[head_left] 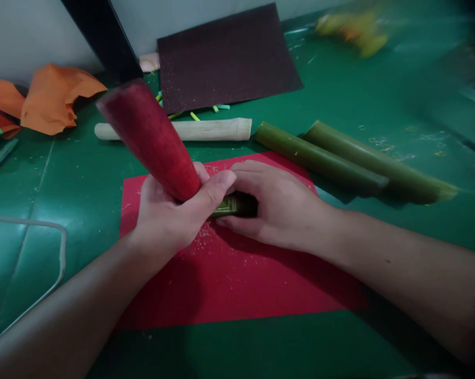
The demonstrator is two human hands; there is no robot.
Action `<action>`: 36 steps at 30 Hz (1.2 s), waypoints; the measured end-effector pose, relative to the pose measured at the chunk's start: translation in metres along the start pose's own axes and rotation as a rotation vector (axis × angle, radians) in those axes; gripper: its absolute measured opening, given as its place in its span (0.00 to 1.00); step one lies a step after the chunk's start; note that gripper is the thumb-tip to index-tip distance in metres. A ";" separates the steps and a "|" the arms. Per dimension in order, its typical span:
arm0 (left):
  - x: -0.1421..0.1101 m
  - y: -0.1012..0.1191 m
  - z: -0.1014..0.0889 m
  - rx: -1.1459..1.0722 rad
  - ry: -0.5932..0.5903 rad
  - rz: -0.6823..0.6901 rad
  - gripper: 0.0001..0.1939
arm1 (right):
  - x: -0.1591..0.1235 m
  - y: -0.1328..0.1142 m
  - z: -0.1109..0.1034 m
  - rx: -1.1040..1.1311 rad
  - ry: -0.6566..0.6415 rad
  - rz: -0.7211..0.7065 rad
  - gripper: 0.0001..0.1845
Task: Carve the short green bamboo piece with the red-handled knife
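My left hand (170, 213) is closed around the lower end of a thick red cylinder (154, 137), which leans up and to the left. A short piece of green bamboo (233, 205) lies low between my hands. My right hand (277, 202) grips it, thumb on the near side and fingers over the far side. The left thumb reaches across to the right fingers, near the bamboo. Both hands are just above a red sheet (237, 289) sprinkled with small pale shavings. Most of the bamboo piece is hidden by the fingers.
Beyond the sheet lie a pale peeled stick (217, 130) and two green bamboo lengths (320, 158) (379, 158). A dark sheet (229, 58) rests against the wall. Crumpled orange paper (56, 100) is at left, a white cord (61, 247) below it, and a blurred yellow thing (352, 31) far right.
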State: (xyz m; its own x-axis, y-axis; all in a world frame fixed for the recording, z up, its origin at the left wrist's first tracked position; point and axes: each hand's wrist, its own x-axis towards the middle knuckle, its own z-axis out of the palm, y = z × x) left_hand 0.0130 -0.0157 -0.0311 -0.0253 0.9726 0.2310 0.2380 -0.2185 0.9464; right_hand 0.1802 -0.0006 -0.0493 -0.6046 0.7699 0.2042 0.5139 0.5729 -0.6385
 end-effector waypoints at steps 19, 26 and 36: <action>-0.001 -0.001 0.000 0.017 0.039 0.040 0.18 | 0.001 -0.001 -0.001 0.043 -0.006 0.007 0.10; -0.002 -0.001 -0.002 0.034 -0.030 0.055 0.22 | 0.001 0.000 0.000 0.029 -0.014 0.017 0.13; 0.002 -0.005 0.001 0.069 0.092 0.050 0.16 | 0.001 -0.002 0.000 0.028 0.009 0.029 0.10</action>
State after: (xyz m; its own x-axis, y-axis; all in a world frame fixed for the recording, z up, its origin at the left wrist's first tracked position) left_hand 0.0128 -0.0126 -0.0360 -0.1002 0.9485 0.3005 0.3075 -0.2577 0.9160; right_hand 0.1786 -0.0009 -0.0483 -0.5838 0.7889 0.1918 0.5140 0.5420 -0.6648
